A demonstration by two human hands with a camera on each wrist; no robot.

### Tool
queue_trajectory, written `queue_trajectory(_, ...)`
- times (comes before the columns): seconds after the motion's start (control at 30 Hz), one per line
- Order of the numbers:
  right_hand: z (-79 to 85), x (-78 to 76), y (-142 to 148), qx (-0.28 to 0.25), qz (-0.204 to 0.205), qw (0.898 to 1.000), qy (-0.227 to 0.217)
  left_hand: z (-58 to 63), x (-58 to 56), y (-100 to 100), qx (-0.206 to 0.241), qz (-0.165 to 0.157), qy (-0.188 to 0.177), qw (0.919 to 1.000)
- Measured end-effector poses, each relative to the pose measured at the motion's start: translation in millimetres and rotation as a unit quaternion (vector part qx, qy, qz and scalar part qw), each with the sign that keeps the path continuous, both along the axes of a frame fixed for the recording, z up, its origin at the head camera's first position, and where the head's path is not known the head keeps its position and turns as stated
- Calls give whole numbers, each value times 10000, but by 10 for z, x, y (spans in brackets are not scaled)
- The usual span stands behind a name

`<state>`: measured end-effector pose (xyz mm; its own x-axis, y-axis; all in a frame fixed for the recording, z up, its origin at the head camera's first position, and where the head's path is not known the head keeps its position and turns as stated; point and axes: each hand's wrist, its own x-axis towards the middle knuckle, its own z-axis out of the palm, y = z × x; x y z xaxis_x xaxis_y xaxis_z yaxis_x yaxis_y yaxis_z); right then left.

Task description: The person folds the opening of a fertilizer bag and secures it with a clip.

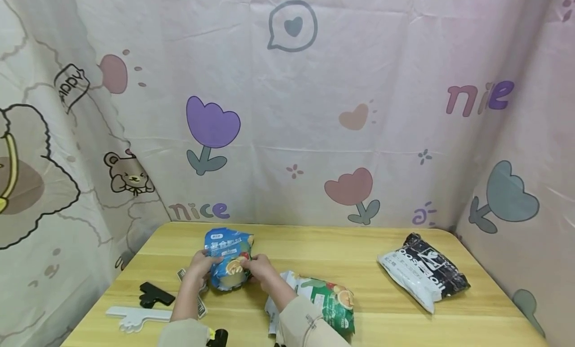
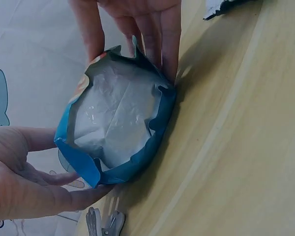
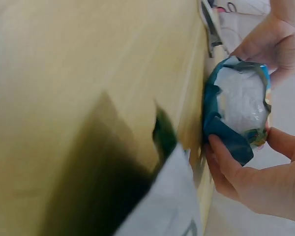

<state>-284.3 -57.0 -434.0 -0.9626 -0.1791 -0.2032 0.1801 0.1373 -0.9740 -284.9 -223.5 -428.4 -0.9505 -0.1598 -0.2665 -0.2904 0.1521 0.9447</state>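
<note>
A blue snack bag [image 1: 228, 259] with fruit pictures is held upright near the table's middle left, between both hands. My left hand [image 1: 200, 265] grips its left side, the thumb across the front. On the right side, my right hand [image 1: 262, 270] pinches it, thumb on the printed fruit. The left wrist view shows the end of the bag [image 2: 115, 113]: a ragged blue rim around a crinkled pale inside. There the left hand [image 2: 34, 174] is at the left and the right hand [image 2: 142, 29] at the top. Contents cannot be made out.
A green-and-white bag [image 1: 330, 304] lies by the right forearm. Farther right is a black-and-white bag [image 1: 424, 272]. At left lie a black clip [image 1: 155, 294] and a long white clip [image 1: 135, 316]; a grey clip [image 1: 201, 307] is partly behind the left arm. A patterned curtain [image 1: 278, 87] surrounds the table.
</note>
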Motion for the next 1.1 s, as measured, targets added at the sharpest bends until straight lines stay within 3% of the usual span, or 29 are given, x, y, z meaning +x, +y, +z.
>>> queue_trajectory(0.23, 59, 4, 60, -615, -195, 9971, -406, 33, 55, 52, 83, -9, 421, 9991)
queue_trajectory(0.4, 55, 1, 91, -588, -236, 9968, -496, 102, 121, 85, 258, -45, 538, 9982)
queue_trajectory(0.57, 13, 18, 95, -704, -208, 9961, -483, 89, 184, 74, 283, -29, 699, 9972)
queue_trajectory(0.7, -8, 41, 95, -703, -191, 9963, -457, 92, 222, 66, 260, -106, 657, 9974)
queue_trajectory(0.87, 21, 72, 106, -590, -72, 9974, -401, 136, 228, 80, 263, 29, 448, 9986)
queue_trajectory(1.1, 76, 106, 141, -92, 45, 9999, -66, 164, 210, 104, 189, 149, 413, 9989)
